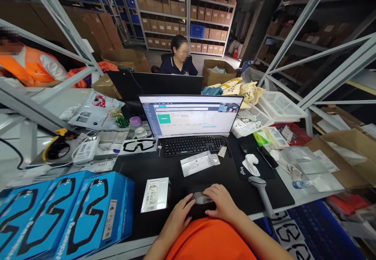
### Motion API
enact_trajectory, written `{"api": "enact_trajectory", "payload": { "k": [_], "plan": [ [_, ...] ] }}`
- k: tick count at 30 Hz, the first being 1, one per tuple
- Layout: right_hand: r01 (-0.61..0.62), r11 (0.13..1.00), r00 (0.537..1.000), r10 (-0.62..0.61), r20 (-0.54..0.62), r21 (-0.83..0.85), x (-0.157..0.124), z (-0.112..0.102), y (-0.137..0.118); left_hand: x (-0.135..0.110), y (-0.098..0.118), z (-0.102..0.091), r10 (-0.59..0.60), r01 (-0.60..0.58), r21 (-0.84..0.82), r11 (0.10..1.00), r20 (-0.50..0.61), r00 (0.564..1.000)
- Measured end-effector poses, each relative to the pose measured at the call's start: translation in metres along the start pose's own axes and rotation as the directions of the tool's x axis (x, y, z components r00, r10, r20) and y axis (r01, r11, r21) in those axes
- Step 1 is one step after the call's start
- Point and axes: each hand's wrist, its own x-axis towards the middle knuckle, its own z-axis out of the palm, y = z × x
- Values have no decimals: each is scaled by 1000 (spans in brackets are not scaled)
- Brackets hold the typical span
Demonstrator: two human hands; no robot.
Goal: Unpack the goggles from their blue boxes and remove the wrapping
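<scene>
Low in front of my orange shirt, my left hand [178, 215] and my right hand [222, 202] curl their fingers round the two sides of a dark item with a shiny grey top [202, 198]. Its exact kind is hard to make out, since my fingers and the black mat behind it blur its outline. To the left of my left hand stands a small white box [155, 195] printed with a picture of glasses. Beyond my hands lies a long white box [196, 164], with a small clear packet at its right end. A grey barcode scanner [262, 193] rests right of my right hand.
Behind the mat are a keyboard [192, 145] and a lit monitor [192, 117]. Large blue boxes [96, 213] crowd the left. A phone [268, 157], a crumpled white cloth [251, 165] and white baskets [282, 106] are on the right. A co-worker [179, 58] sits opposite.
</scene>
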Motion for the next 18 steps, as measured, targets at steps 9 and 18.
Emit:
{"api": "enact_trajectory", "payload": {
  "k": [9,18],
  "plan": [
    [16,979,992,10,125,-203,25,24,4,-8,-2,17,-327,294,-191,937,-176,929],
    [74,980,995,-60,77,-183,13,50,32,-59,86,-103,170,-172,-10,985,-126,977]
  ]
}}
